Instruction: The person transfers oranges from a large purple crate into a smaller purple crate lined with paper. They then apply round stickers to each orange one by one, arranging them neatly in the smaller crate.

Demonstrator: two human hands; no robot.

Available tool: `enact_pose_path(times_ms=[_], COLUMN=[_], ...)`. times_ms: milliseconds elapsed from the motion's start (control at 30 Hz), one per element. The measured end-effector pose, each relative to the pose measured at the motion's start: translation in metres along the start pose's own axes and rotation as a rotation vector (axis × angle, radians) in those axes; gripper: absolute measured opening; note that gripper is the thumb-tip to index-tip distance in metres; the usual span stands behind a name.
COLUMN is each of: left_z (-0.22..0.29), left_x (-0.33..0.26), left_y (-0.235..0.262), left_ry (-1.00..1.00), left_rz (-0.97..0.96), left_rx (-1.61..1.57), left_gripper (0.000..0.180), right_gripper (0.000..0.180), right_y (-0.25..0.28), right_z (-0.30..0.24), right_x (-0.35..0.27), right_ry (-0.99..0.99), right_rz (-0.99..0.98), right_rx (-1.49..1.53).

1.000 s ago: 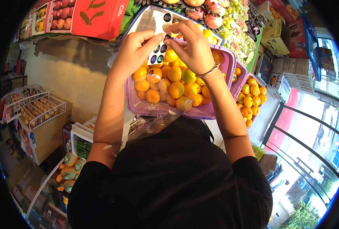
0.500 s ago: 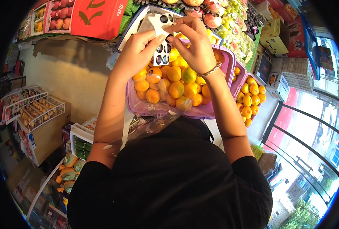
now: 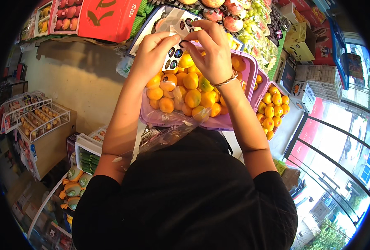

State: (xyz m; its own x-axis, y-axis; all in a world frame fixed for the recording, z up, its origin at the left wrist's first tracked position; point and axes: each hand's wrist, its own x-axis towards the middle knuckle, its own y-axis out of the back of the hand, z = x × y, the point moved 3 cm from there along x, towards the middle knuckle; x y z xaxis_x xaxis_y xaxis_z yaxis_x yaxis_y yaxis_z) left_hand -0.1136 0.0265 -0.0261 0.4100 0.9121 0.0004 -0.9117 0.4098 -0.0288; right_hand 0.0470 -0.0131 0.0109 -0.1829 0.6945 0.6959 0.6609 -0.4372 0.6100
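Left hand (image 3: 153, 54) pinches sticker sheet (image 3: 175, 57) (dark labels (image 3: 178, 53), illegible); right hand (image 3: 212, 53) touches it, grip unclear.

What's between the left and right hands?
A white sheet with dark oval stickers, pinched in the left hand, right hand close by; head view.

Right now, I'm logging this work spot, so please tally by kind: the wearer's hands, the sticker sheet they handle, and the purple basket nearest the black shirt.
Left hand and right hand: 2
Sticker sheet: 1
Purple basket: 1
Total: 4
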Motion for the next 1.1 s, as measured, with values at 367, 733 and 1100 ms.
enact_pose_path(times_ms=[367,733,1100], left_z=[0.001,-0.023,-0.017], left_x=[0.003,0.006,0.004], left_y=[0.023,0.021,0.017], left_ry=[-0.066,-0.091,0.05], left_rz=[0.306,0.228,0.109], left_rx=[-0.089,-0.041,0.15], left_gripper=[0.026,0.028,0.042], right_gripper=[0.011,0.028,0.022], right_y=[-0.029,-0.063,-0.027], right_z=[0.065,0.095,0.035], right_x=[-0.079,-0.112,-0.079], right_ry=[-0.73,-0.776,-0.666], right_rz=[-0.559,-0.814,-0.276], right_rx=[0.514,0.139,0.063])
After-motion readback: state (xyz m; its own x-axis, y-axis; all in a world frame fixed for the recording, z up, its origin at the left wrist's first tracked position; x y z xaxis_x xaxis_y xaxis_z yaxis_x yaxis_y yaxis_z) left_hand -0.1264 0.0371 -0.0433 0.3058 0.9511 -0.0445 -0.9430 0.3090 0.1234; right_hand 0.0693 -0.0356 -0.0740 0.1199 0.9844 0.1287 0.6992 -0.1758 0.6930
